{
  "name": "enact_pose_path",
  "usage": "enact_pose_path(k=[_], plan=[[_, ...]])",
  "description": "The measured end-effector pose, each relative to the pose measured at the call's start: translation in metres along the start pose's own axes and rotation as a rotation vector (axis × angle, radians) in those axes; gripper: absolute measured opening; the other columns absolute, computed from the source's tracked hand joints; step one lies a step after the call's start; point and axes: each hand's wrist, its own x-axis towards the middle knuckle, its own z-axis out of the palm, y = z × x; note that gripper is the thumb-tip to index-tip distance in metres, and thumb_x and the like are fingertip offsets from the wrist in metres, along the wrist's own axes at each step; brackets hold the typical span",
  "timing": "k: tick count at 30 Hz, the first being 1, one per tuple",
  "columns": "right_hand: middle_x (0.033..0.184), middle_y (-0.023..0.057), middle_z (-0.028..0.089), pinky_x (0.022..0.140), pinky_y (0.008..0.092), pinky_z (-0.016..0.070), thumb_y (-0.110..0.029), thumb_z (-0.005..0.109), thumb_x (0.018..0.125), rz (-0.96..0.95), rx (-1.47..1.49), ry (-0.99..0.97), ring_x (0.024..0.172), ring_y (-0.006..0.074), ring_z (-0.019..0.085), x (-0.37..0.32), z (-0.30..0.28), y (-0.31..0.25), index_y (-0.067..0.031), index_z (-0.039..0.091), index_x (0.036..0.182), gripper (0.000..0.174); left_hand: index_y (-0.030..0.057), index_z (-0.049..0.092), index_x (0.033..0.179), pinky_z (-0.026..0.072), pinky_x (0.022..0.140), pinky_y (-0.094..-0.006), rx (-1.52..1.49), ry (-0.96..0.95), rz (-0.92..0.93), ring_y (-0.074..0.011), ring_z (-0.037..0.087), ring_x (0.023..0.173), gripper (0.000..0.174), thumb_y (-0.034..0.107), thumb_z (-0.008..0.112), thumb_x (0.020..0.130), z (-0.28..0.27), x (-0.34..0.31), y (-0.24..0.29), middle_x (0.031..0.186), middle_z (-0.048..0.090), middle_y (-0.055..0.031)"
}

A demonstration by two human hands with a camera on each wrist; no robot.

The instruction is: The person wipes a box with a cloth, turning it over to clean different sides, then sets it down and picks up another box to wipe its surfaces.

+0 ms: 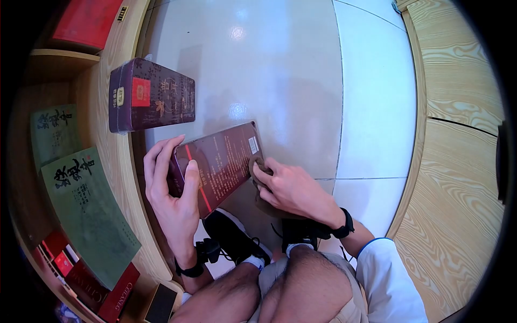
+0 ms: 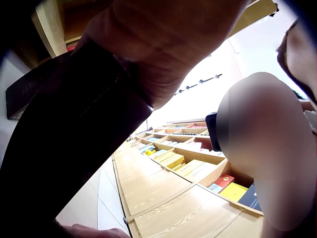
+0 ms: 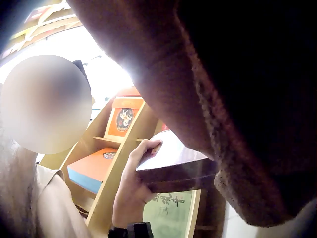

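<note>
A dark maroon box (image 1: 223,156) with printed text, a barcode and a thin red stripe is tilted above the floor in front of the person's shoes. My left hand (image 1: 175,188) grips its left end, thumb on the printed face and fingers round the far side. At the opposite end, my right hand (image 1: 296,188) pinches a brown cloth (image 1: 265,207) against the box's edge near the barcode. In the right wrist view the cloth (image 3: 262,193) hangs large and dark beside the box (image 3: 173,177), with the left hand (image 3: 130,186) behind.
A second purple-maroon box (image 1: 167,97) with a red label stands by the left shelf edge. Green sheets (image 1: 89,210) with black writing and red boxes (image 1: 119,290) fill that shelf. Wooden cabinets (image 1: 452,226) line the right side, with pale floor tiles (image 1: 269,64) between.
</note>
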Motion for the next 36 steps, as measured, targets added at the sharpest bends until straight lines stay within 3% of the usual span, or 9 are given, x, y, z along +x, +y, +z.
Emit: enact_pose_path(k=[9,12,18,26,28,29,32,34,36], plan=[[0.109,0.0200,0.061,0.077,0.0490,0.0582,-0.021,0.065,0.097,-0.032,-0.023,-0.026,0.086,0.0391,0.070,-0.006,-0.003,-0.002,0.0014,0.057,0.137,0.046,0.0070,0.071,0.131,0.0464,0.109,-0.0432,-0.014,-0.017,-0.043,-0.0291,0.061,0.122,0.039,0.008,0.070,0.092,-0.002,0.001,0.011,0.132,0.061,-0.0123],[0.103,0.0216,0.063,0.076,0.0461,0.0603,-0.017,0.065,0.095,-0.063,-0.039,-0.033,0.087,0.0377,0.070,-0.007,-0.004,-0.002,0.0087,0.057,0.132,0.046,0.0067,0.071,0.131,0.0466,0.109,-0.0430,-0.004,-0.007,-0.008,-0.0291,0.061,0.122,0.039,0.008,0.070,0.092,0.000,0.000,0.001,0.132,0.061,-0.0124],[0.105,0.0215,0.064,0.081,0.0478,0.0594,-0.019,0.064,0.096,-0.036,0.054,-0.087,0.090,0.0398,0.070,-0.013,-0.011,0.008,0.0017,0.059,0.135,0.044,0.0059,0.071,0.130,0.0466,0.108,-0.0427,0.017,-0.009,0.034,-0.0295,0.061,0.122,0.039,0.007,0.070,0.091,-0.001,0.000,-0.001,0.131,0.061,-0.0132],[0.120,0.0205,0.064,0.092,0.0473,0.0543,-0.019,0.065,0.099,0.211,0.165,0.135,0.104,0.0424,0.066,0.007,-0.032,0.025,-0.0120,0.062,0.145,0.047,0.0053,0.071,0.130,0.0464,0.108,-0.0433,-0.001,-0.023,-0.018,-0.0299,0.061,0.122,0.039,0.008,0.071,0.091,0.004,-0.001,0.006,0.131,0.061,-0.0135],[0.120,0.0203,0.064,0.093,0.0465,0.0532,-0.019,0.064,0.100,0.165,0.221,0.177,0.105,0.0421,0.066,0.017,-0.031,0.032,-0.0121,0.062,0.145,0.046,0.0055,0.071,0.130,0.0463,0.109,-0.0435,-0.359,0.200,-0.163,-0.0302,0.061,0.122,0.039,0.009,0.071,0.091,0.019,-0.004,0.007,0.131,0.061,-0.0135],[0.108,0.0209,0.064,0.088,0.0485,0.0541,-0.020,0.063,0.099,0.086,0.267,0.243,0.100,0.0414,0.065,0.025,-0.027,0.037,-0.0135,0.059,0.147,0.049,0.0055,0.071,0.130,0.0463,0.109,-0.0435,-0.358,0.202,-0.164,-0.0302,0.061,0.122,0.039,0.009,0.071,0.091,0.016,-0.003,0.010,0.131,0.061,-0.0135],[0.108,0.0211,0.063,0.086,0.0478,0.0549,-0.022,0.063,0.100,0.083,0.182,0.266,0.099,0.0408,0.066,0.039,-0.024,0.037,-0.0144,0.058,0.148,0.049,0.0057,0.071,0.130,0.0463,0.109,-0.0436,-0.317,0.137,-0.270,-0.0305,0.061,0.122,0.039,0.009,0.071,0.092,0.007,0.000,0.014,0.131,0.061,-0.0136],[0.108,0.0213,0.063,0.085,0.0476,0.0557,-0.024,0.064,0.101,0.087,0.150,0.264,0.098,0.0409,0.067,0.047,-0.023,0.030,-0.0139,0.057,0.148,0.049,0.0059,0.071,0.130,0.0463,0.109,-0.0436,0.014,-0.002,0.034,-0.0304,0.061,0.122,0.039,0.010,0.071,0.092,0.000,0.000,-0.002,0.131,0.062,-0.0137],[0.109,0.0215,0.063,0.084,0.0474,0.0564,-0.026,0.064,0.101,0.091,0.120,0.262,0.096,0.0409,0.067,0.052,-0.019,0.026,-0.0134,0.056,0.149,0.050,0.0060,0.071,0.131,0.0462,0.109,-0.0435,0.018,-0.004,0.032,-0.0303,0.061,0.122,0.039,0.010,0.071,0.092,0.000,0.000,-0.002,0.131,0.061,-0.0135]])
